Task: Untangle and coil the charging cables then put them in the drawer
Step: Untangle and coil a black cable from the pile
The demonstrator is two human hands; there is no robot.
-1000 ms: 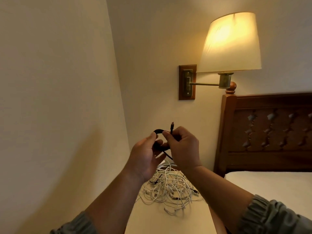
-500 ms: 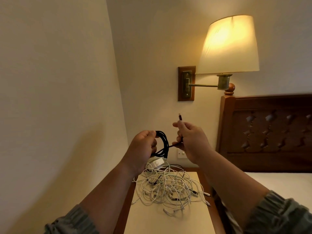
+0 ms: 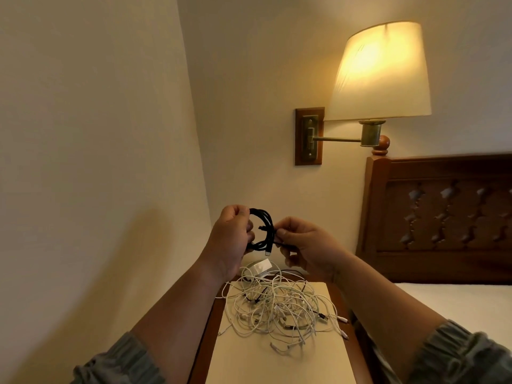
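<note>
Black cable coil [image 3: 269, 223] gripped by curled left hand [image 3: 230, 237]; right hand [image 3: 308, 245] fingers [image 3: 281, 233] pinch its right side.

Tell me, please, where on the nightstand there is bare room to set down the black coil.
The near end of the nightstand top, on the person's side of the white tangle, is bare. The far half is crowded: the tangle spreads nearly side to side, with an adapter behind it.
</note>
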